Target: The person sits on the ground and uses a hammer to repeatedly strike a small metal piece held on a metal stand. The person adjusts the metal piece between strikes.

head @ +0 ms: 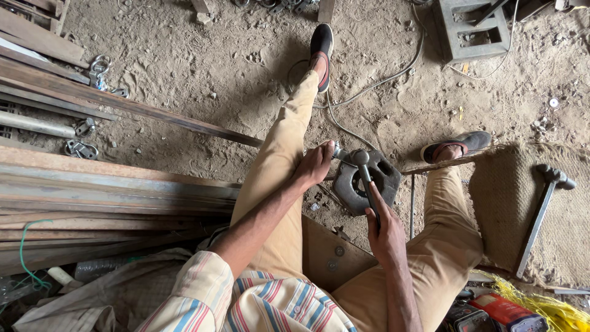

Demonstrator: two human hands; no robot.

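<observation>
- A heavy dark steel block (367, 179) with a curved slot is seen on the sandy floor (203, 74) between the legs, at the centre of the view.
- A small metal piece (337, 152) is pinched against the block's 10 o'clock edge by the left hand (314, 165), fingers closed round it.
- A hammer (364, 169) is gripped by the right hand (386, 230), fingers wrapped shut on the handle, its head resting over the block.
- Judged: strikes are best kept short and square, with the left fingers held clear of the head.
- Rusty steel bars (117, 184) are stacked at 9 o'clock; a second hammer (544, 212) lies on a mat (510, 203) at 3 o'clock.
- A cable (369, 86) trailing at 12 o'clock could be snagged by the feet.
</observation>
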